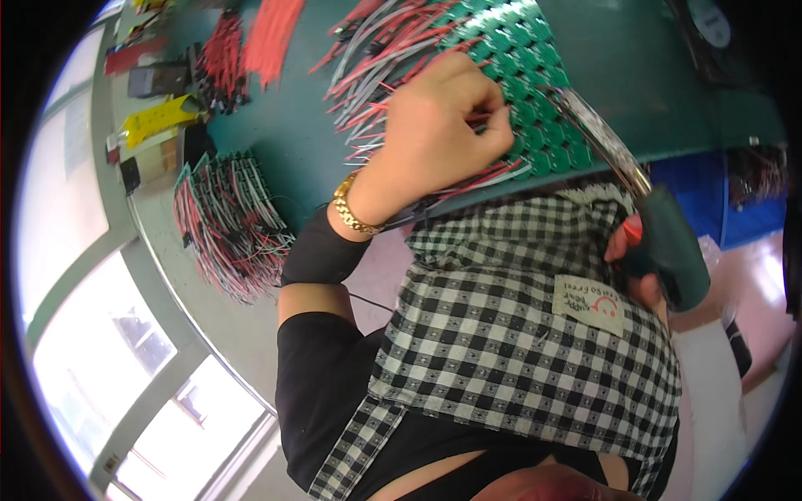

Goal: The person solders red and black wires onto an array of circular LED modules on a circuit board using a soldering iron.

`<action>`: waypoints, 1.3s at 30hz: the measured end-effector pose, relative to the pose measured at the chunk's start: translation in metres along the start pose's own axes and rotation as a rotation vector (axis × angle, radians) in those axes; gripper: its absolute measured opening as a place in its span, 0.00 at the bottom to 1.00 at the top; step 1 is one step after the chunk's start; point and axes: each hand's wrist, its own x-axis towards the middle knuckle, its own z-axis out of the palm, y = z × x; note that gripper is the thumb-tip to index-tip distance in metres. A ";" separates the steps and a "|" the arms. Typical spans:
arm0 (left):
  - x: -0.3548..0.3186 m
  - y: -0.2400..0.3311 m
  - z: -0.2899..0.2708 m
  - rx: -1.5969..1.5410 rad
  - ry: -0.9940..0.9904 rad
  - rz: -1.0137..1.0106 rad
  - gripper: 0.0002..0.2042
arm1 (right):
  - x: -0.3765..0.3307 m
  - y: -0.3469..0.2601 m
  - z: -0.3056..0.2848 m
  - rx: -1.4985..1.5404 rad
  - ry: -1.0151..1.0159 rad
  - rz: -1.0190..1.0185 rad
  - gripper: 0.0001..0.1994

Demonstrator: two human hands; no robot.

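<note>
My left hand, with a gold bracelet at the wrist, rests on a green panel of small round circuit boards. Its fingers are closed, pinching a thin red wire against the panel. Many red and grey wires fan out from the panel's left side. My right hand is lower right, mostly hidden behind my checked apron, and grips the dark green handle of a soldering iron. The iron's metal shaft slants up over the panel toward my left fingertips.
A stack of wired boards lies at the left on the green table. Bundles of red wires and a yellow box sit farther back. A blue bin stands to the right. Windows fill the left edge.
</note>
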 end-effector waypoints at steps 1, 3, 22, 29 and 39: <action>-0.001 0.000 -0.001 -0.004 -0.010 0.002 0.04 | 0.001 0.002 0.000 0.004 0.033 -0.059 0.44; -0.001 -0.001 -0.002 0.033 -0.003 -0.005 0.05 | 0.002 0.008 0.001 0.028 0.027 -0.076 0.45; -0.004 0.000 -0.007 0.044 0.026 0.001 0.06 | 0.012 -0.017 0.005 -0.099 0.014 -0.170 0.30; -0.002 0.001 -0.008 0.010 0.009 0.064 0.05 | 0.004 -0.006 -0.022 0.178 -0.080 0.039 0.32; -0.001 0.000 -0.007 -0.074 -0.084 0.088 0.05 | -0.001 -0.017 -0.039 -0.200 -0.224 0.192 0.34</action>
